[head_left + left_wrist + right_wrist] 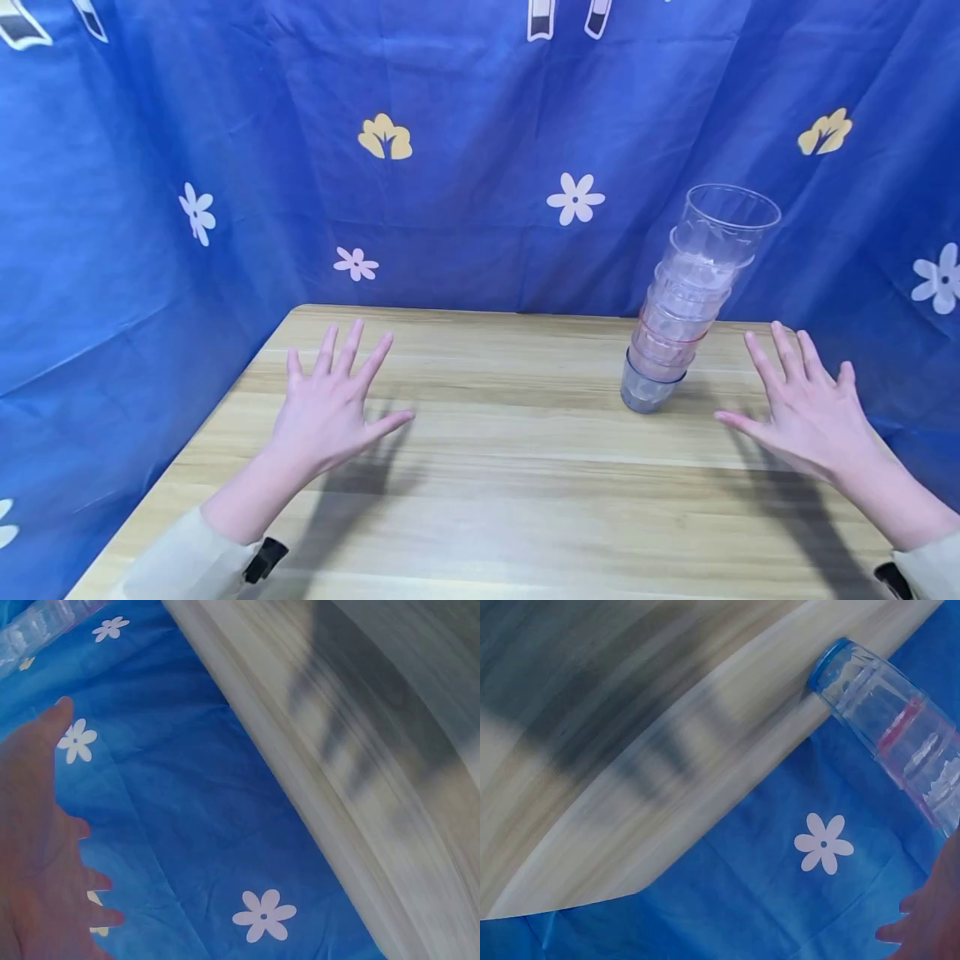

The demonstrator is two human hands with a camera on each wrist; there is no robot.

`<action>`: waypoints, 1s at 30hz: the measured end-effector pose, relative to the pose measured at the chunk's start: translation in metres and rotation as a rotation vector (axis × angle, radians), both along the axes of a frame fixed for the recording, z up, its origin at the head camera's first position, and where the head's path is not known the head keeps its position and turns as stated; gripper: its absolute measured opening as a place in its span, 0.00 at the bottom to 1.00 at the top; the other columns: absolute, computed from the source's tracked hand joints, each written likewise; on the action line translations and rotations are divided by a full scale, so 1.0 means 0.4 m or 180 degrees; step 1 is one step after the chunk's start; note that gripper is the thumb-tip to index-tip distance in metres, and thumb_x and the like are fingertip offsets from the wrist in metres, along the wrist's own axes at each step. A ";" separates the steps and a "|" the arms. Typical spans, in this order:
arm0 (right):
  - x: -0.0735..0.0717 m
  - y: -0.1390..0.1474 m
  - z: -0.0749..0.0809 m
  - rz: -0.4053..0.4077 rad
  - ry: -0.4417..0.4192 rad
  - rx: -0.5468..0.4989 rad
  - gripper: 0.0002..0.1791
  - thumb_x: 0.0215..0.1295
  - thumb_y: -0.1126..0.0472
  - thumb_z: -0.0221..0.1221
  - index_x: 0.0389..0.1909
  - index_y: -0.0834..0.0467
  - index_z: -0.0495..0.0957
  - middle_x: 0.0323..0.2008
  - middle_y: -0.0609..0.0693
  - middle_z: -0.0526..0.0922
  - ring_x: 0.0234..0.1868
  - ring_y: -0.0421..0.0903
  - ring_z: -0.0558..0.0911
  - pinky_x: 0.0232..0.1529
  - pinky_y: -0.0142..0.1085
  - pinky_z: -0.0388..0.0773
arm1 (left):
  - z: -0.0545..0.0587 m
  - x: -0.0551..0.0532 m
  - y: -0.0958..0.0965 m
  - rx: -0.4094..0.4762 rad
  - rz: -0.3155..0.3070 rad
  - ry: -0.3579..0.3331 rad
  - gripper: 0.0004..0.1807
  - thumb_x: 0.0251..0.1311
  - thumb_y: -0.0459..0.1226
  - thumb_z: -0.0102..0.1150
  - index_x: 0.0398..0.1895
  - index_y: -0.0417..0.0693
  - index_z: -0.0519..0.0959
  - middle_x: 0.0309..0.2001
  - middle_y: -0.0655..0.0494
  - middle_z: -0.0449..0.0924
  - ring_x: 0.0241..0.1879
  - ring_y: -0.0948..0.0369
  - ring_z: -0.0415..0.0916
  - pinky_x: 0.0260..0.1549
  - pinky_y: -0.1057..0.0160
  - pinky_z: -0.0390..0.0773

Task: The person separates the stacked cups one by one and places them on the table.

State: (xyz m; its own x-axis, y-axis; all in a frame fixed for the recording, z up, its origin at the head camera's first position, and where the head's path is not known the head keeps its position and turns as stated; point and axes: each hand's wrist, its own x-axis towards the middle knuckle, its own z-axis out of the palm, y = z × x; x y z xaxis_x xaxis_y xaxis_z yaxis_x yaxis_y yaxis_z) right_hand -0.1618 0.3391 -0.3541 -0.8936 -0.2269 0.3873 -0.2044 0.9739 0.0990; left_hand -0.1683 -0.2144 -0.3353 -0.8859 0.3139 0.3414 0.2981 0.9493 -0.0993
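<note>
A tall stack of clear plastic cups (686, 287) stands on the right side of the wooden table, with a bluish cup at its base and a reddish rim partway up. My right hand (813, 412) hovers just right of the stack, fingers spread and holding nothing. On the left, my left hand (330, 408) is held over the table with its fingers spread, also without anything in it. The right wrist view shows the lower part of the cup stack (889, 720) near that hand. Part of the stack (37, 634) appears at the left wrist view's top left corner.
The light wooden table (510, 467) has its back edge against a blue curtain (465, 217) printed with white flowers and yellow trees. The curtain also hangs along the left and right sides. Both hands cast shadows on the tabletop.
</note>
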 end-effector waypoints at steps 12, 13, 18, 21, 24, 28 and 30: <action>-0.008 -0.013 -0.039 0.0001 -0.0358 -0.0746 0.60 0.60 0.34 0.58 0.77 0.56 0.31 0.76 0.61 0.32 0.74 0.63 0.38 0.53 0.77 0.45 | 0.005 -0.055 0.071 0.0288 -0.0077 -0.0085 0.56 0.50 0.75 0.47 0.78 0.61 0.44 0.77 0.44 0.39 0.74 0.41 0.37 0.58 0.23 0.40; -0.010 -0.015 -0.043 0.0011 -0.0368 -0.0810 0.59 0.60 0.34 0.58 0.77 0.57 0.31 0.76 0.61 0.33 0.74 0.65 0.39 0.54 0.77 0.46 | 0.003 -0.061 0.079 0.0326 -0.0096 -0.0091 0.56 0.50 0.75 0.47 0.78 0.61 0.44 0.77 0.45 0.38 0.74 0.41 0.36 0.58 0.23 0.40; -0.026 -0.033 -0.072 0.0089 -0.0445 -0.1184 0.58 0.62 0.37 0.58 0.76 0.58 0.31 0.75 0.65 0.38 0.72 0.68 0.45 0.58 0.72 0.49 | -0.006 -0.091 0.119 0.0491 -0.0175 -0.0051 0.57 0.51 0.74 0.48 0.78 0.63 0.40 0.77 0.45 0.38 0.74 0.43 0.34 0.59 0.24 0.42; -0.039 -0.046 -0.092 0.0167 -0.0543 -0.1456 0.58 0.63 0.39 0.59 0.76 0.59 0.30 0.75 0.67 0.39 0.71 0.70 0.47 0.60 0.70 0.51 | -0.015 -0.113 0.144 0.0607 -0.0219 -0.0029 0.57 0.51 0.74 0.48 0.78 0.64 0.39 0.77 0.44 0.39 0.74 0.43 0.35 0.59 0.24 0.42; -0.056 -0.059 -0.117 0.0307 -0.0704 -0.1778 0.58 0.64 0.44 0.61 0.76 0.55 0.28 0.75 0.66 0.41 0.70 0.71 0.50 0.58 0.70 0.53 | -0.029 -0.136 0.165 0.0736 -0.0273 -0.0057 0.57 0.52 0.73 0.49 0.78 0.64 0.38 0.77 0.44 0.38 0.74 0.44 0.35 0.60 0.25 0.41; -0.084 -0.072 -0.154 0.0616 -0.0857 -0.2184 0.59 0.63 0.52 0.64 0.76 0.56 0.28 0.74 0.67 0.45 0.68 0.72 0.56 0.58 0.70 0.56 | -0.054 -0.165 0.182 0.0927 -0.0311 -0.0143 0.56 0.53 0.72 0.50 0.78 0.64 0.37 0.77 0.45 0.36 0.74 0.45 0.34 0.61 0.27 0.41; -0.096 -0.077 -0.169 0.0761 -0.0874 -0.2341 0.60 0.61 0.55 0.66 0.76 0.57 0.28 0.72 0.69 0.48 0.66 0.72 0.58 0.58 0.69 0.57 | -0.066 -0.179 0.187 0.1017 -0.0317 -0.0181 0.56 0.54 0.72 0.50 0.78 0.64 0.36 0.77 0.46 0.36 0.75 0.46 0.34 0.62 0.28 0.40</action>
State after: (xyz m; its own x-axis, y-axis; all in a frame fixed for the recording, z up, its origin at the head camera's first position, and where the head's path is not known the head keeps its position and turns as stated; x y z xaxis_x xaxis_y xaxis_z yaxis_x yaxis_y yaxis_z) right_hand -0.2004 0.3084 -0.4217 -0.9379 -0.1967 0.2859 -0.3388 0.6973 -0.6316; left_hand -0.2399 -0.1397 -0.3616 -0.8767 0.2850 0.3874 0.3875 0.8957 0.2180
